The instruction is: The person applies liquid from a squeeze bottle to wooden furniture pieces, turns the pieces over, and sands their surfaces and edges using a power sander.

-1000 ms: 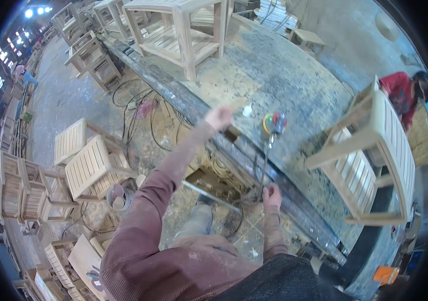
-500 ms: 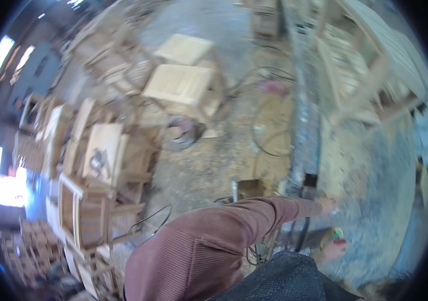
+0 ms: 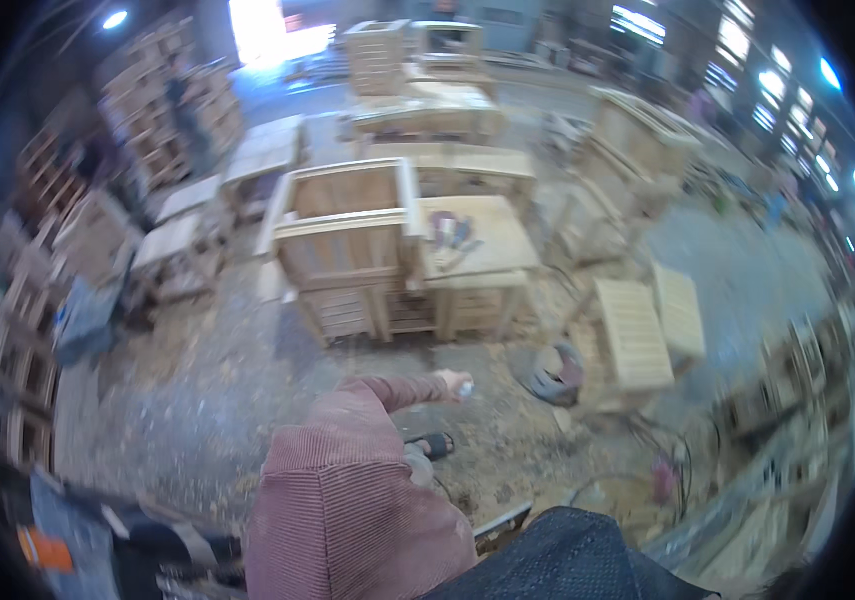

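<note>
My left arm in a reddish ribbed sleeve reaches forward over the sawdust-covered floor. My left hand (image 3: 450, 383) is curled at its end, and a small pale thing (image 3: 465, 389) shows at the fingertips; blur hides whether the hand grips it. The nearest things to the hand are a low wooden table (image 3: 472, 275) with several small tools on top and a slatted wooden chair frame (image 3: 345, 245) beside it. My right hand is out of view. A sandalled foot (image 3: 433, 443) shows below the arm.
Slatted wooden panels (image 3: 635, 338) lie to the right, with a dark round coil (image 3: 551, 373) and cables (image 3: 647, 470) on the floor near them. Stacks of wooden furniture (image 3: 162, 150) line the left and back. A person (image 3: 179, 95) stands far off.
The view has swung away from the long workbench to the open workshop floor. My left hand has left the bench and now hangs in the air; my right hand has dropped out of sight.
</note>
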Demonstrator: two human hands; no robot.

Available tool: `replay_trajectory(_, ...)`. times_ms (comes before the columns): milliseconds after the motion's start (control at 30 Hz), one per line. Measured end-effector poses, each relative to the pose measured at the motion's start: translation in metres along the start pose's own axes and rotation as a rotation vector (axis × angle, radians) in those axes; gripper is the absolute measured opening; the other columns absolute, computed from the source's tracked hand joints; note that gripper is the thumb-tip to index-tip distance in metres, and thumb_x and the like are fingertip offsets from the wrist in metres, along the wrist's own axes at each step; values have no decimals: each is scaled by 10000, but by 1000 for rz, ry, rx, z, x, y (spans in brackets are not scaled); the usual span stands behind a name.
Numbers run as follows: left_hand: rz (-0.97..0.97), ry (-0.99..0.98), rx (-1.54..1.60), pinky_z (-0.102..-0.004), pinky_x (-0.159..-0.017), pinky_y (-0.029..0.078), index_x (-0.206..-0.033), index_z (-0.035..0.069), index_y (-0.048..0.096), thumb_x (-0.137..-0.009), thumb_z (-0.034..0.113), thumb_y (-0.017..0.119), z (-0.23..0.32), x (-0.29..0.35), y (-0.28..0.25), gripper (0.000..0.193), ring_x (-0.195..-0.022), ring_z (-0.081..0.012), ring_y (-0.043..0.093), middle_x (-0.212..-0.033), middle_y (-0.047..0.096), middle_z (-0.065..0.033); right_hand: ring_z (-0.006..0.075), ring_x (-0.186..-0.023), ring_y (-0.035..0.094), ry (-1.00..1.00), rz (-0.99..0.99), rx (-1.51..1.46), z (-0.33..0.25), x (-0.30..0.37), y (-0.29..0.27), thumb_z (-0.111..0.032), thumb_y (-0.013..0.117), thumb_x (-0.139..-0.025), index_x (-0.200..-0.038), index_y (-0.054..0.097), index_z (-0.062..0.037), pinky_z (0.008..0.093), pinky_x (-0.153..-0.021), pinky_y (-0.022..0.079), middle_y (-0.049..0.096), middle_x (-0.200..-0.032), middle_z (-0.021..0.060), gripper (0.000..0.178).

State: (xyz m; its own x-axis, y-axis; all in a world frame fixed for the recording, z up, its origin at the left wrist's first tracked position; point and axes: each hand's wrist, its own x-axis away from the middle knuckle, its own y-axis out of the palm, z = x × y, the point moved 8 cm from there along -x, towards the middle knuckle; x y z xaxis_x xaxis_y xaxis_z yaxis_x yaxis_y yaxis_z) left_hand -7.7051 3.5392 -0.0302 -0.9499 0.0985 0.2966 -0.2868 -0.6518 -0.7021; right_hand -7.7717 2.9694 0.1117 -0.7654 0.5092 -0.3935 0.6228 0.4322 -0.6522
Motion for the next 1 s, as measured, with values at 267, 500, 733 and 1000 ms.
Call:
replay_trajectory(267, 676, -456, 344, -366, -797, 441, -1085, 101, 495, -683, 279, 696, -241, 200, -83, 484, -921, -287, 569, -986, 589, -139, 286, -894, 505, -326, -301, -319, -242, 168, 96, -158, 734, -548, -1091, 463, -63, 383, -802, 416, 494, -996, 140, 614)
replay_trajectory(500, 732, -623, 570, -349, -894, 404, -1201, 54, 449, -662, 280, 742, -349, 261, -59, 654, -1066, -277, 519, -1112, 559, -149, 279, -894, 499, -556, -410, -567, -454, 266, 181, -153, 744, -524, -1087, 460, -51, 377, -809, 408, 489, -989, 135, 639)
replay_trajectory(733, 829, -383, 552, -328, -788, 430, -1072, 95, 495, -735, 212, 681, -364, 258, -219, 403, -880, -202, 561, -954, 584, -131, 268, -889, 501, -852, -735, -1007, -677, 367, 260, -65, 757, -496, -1010, 462, -43, 339, -813, 394, 481, -948, 128, 593)
replay_trajectory(1000, 1236, -411, 764, -278, -768, 439, -1041, 85, 503, -718, 148, 695, -418, 303, -228, 382, -834, -130, 543, -900, 572, -51, 305, -863, 557, -1276, -1103, -844, -762, 411, 343, -225, 783, -495, -1034, 499, -94, 380, -691, 499, 514, -977, 133, 622)
